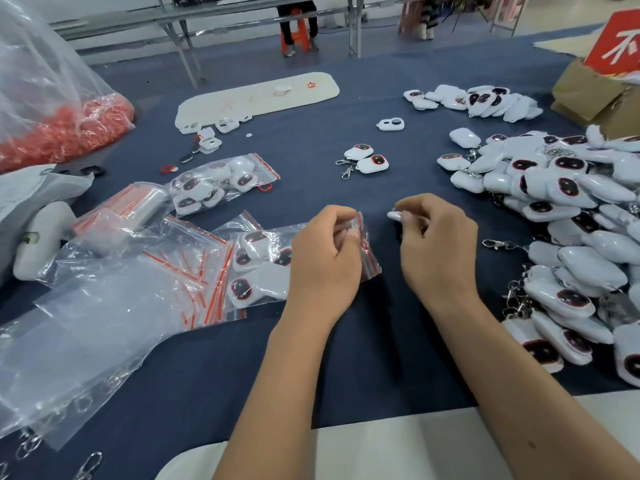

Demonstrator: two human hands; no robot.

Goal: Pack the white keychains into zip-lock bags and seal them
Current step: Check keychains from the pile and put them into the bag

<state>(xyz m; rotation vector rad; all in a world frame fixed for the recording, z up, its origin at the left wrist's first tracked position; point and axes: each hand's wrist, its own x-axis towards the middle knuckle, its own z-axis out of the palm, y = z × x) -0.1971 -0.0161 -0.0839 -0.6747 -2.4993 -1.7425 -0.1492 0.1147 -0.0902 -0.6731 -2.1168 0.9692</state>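
Note:
My left hand [325, 261] pinches the red-striped mouth of a zip-lock bag [263, 265] that lies on the blue cloth and holds several white keychains. Just right of the bag's mouth, my right hand [438, 244] hovers with its fingers curled and thumb near the fingertips. I cannot make out anything in it. A big heap of loose white keychains [568, 216] lies to the right. Two loose keychains [367, 159] sit ahead in the middle. A filled zip-lock bag [221, 183] lies at the left.
Empty zip-lock bags [166, 271] are spread at the left beside a large clear plastic sheet [86, 327]. A sack of red pieces [62, 126] stands far left. A smaller keychain pile [478, 100], a white tray [256, 95] and a cardboard box [595, 95] lie at the back.

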